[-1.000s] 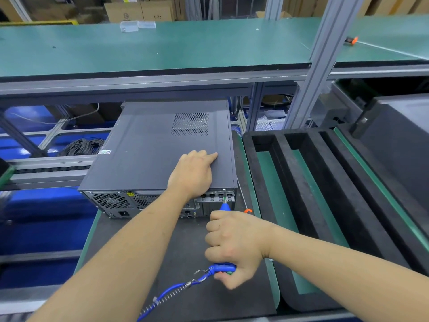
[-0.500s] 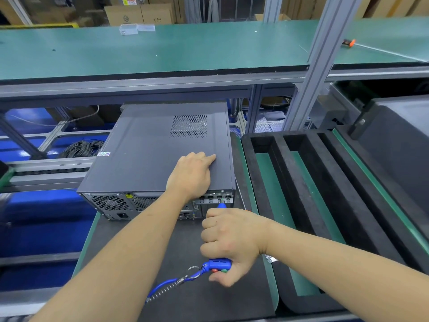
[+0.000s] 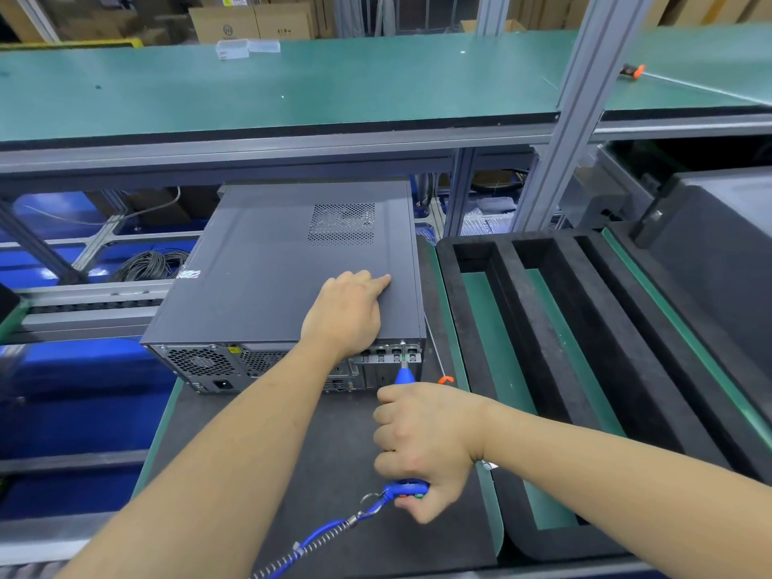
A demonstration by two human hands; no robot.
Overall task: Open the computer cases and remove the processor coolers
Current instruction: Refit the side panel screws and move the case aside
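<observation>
An electronics assembly or teardown workshop, judging by green-matted surface [image 3: 292, 89] on aluminium-profile framing [image 3: 585, 119], black foam slotted tray [image 3: 555, 328], coiled cables [image 3: 152, 263] below, blue bins [image 3: 46, 211], stacked cardboard boxes [image 3: 250, 23] behind.

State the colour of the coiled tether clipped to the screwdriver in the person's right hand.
Blue. The coiled tether shows best in the head view, trailing from the blue screwdriver.

I see the left hand [image 3: 344, 315] resting flat on the side panel of the grey computer case [image 3: 267, 277], which lies on a dark mat [image 3: 334, 474]. The right hand [image 3: 422, 440] grips a blue screwdriver [image 3: 404, 376], its tip at the case's rear edge, beside a black foam tray [image 3: 543, 328]
</observation>
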